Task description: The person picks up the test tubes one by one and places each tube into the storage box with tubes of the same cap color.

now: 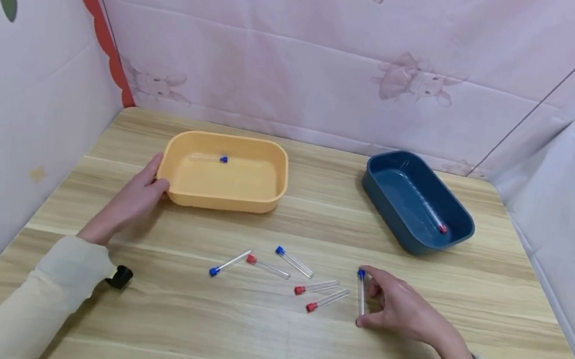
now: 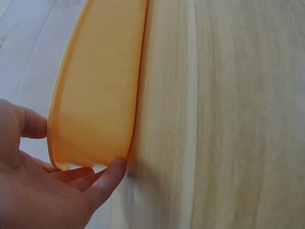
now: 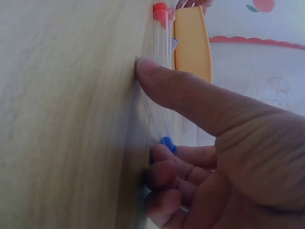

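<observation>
My left hand (image 1: 135, 196) grips the left end of a yellow plastic bin (image 1: 222, 202), thumb and fingers spread across the end wall (image 2: 95, 95). Inside that bin lies one clear test tube with a blue cap (image 1: 223, 159). Over on the right, my right hand (image 1: 403, 304) pinches a blue-capped test tube (image 1: 361, 295) lengthwise, thumb at its bottom end and a fingertip at the cap (image 3: 167, 143). Left of this hand, several loose tubes lie on the table, some with red caps (image 1: 299, 290), others with blue caps (image 1: 280, 250).
A dark blue bin (image 1: 405, 223) stands angled at the back right, holding a red-capped tube (image 1: 442, 228). The wood-grain table (image 1: 249, 349) is bordered by printed fabric walls (image 1: 303, 81) at the back and both sides.
</observation>
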Action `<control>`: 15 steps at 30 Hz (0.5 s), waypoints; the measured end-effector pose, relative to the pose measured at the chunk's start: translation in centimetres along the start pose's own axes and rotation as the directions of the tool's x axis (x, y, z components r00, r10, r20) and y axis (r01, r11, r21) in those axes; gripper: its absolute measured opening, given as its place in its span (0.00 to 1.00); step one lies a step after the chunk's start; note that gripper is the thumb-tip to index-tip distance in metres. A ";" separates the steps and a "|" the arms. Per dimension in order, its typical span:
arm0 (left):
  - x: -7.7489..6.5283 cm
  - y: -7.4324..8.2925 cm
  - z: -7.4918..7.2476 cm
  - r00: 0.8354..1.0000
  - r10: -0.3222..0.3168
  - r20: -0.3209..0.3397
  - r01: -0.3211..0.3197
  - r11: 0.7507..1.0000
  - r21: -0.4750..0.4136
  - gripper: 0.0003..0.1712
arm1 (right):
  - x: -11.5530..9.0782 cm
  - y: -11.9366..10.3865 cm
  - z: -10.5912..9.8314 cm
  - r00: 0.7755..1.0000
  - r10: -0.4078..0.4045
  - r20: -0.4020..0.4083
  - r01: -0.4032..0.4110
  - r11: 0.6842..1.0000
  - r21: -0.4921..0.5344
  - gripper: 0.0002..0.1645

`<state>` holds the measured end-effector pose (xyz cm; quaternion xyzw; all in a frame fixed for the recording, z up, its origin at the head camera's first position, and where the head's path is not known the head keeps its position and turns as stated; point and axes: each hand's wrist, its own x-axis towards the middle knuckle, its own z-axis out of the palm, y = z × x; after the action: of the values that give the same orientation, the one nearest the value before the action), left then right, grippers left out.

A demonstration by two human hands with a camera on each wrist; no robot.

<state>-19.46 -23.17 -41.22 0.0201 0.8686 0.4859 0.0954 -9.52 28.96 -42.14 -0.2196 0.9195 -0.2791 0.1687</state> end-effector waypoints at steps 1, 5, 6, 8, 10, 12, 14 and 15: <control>0.0 0.0 0.0 1.000 0.000 0.003 0.000 1.000 0.000 0.43 | 0.0 0.0 0.0 1.000 0.003 -0.003 -0.003 1.000 0.005 0.53; -0.1 0.1 0.0 1.000 0.003 0.011 -0.003 1.000 0.010 0.44 | 0.0 0.3 -0.1 1.000 0.003 -0.016 -0.002 1.000 0.011 0.50; -0.1 0.1 0.0 1.000 0.003 0.009 -0.004 1.000 0.021 0.44 | -0.1 0.3 -0.1 1.000 0.002 -0.020 -0.002 1.000 0.012 0.49; -0.2 0.1 -0.1 1.000 0.001 0.004 -0.001 0.999 0.043 0.44 | 0.0 0.4 -0.3 1.000 -0.002 -0.028 0.002 1.000 0.009 0.49; -0.2 0.1 -0.1 1.000 0.005 -0.006 -0.005 0.998 0.065 0.45 | 0.0 0.4 -0.5 0.999 -0.004 -0.032 0.004 1.000 0.005 0.50; -0.2 0.1 -0.1 1.000 0.012 -0.018 -0.011 0.997 0.078 0.45 | 0.0 0.3 -0.7 0.999 -0.013 -0.039 0.013 1.000 -0.002 0.51; -0.2 0.2 -0.1 0.999 0.023 -0.031 -0.021 0.996 0.086 0.45 | 0.1 0.2 -0.9 0.999 -0.019 -0.046 0.018 1.000 -0.011 0.51; -0.3 0.2 -0.1 0.999 0.030 -0.037 -0.026 0.996 0.090 0.45 | 0.2 0.1 -1.1 0.998 -0.025 -0.050 0.024 1.000 -0.015 0.52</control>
<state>-19.22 -23.15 -40.96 0.0271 0.8909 0.4479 0.0709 -10.16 29.40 -41.36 -0.2250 0.9226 -0.2800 0.1404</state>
